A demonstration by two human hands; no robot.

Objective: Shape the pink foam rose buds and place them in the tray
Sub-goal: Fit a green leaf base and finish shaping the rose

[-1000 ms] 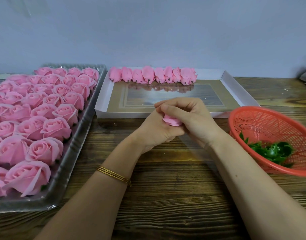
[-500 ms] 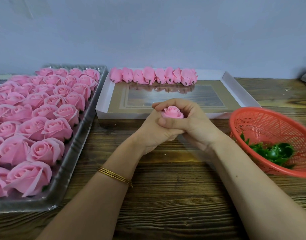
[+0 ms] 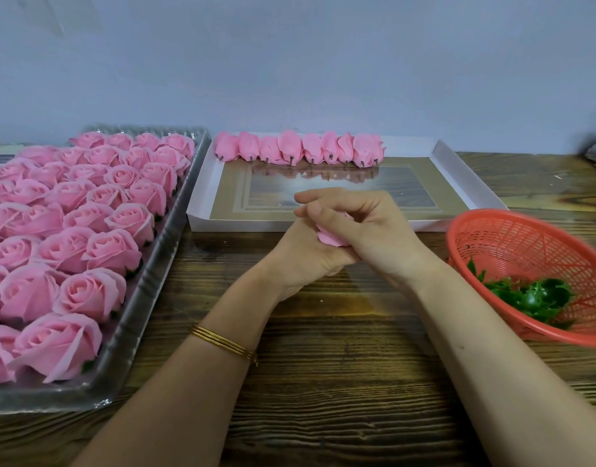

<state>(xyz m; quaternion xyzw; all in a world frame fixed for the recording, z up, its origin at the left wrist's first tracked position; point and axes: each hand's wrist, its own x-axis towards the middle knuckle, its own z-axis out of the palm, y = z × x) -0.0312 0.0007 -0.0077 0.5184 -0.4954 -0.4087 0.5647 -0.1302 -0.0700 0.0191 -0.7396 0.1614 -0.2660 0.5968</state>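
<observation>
My forearms reach in from the near edge over the wooden table (image 3: 340,382), with a thin gold bangle (image 3: 224,343) on my left wrist. Just past them my hands meet above the wood. My left hand (image 3: 300,261) cups the bud (image 3: 330,238) from below, and my right hand (image 3: 367,230) closes over it from above, so both are clamped on it. Only a pink petal edge shows between my palms. My right forefinger and thumb stick out to the left, while most of my left fingers are hidden behind the right hand.

To my right a red basket (image 3: 492,237) sits tilted on the table, with green leaf pieces (image 3: 532,298) heaped in its lower side. To my left a clear tray (image 3: 148,298) runs from the near edge back to the wall, packed with rows of open pink roses (image 3: 91,294).

Beyond my hands lies the white tray (image 3: 202,197), its front wall just behind my knuckles. Its glossy floor is mostly bare. Along its far wall lies a row of buds (image 3: 300,151), touching side by side, with their short dark stubs pointing toward me.

Behind everything stands a plain pale wall (image 3: 289,62).
</observation>
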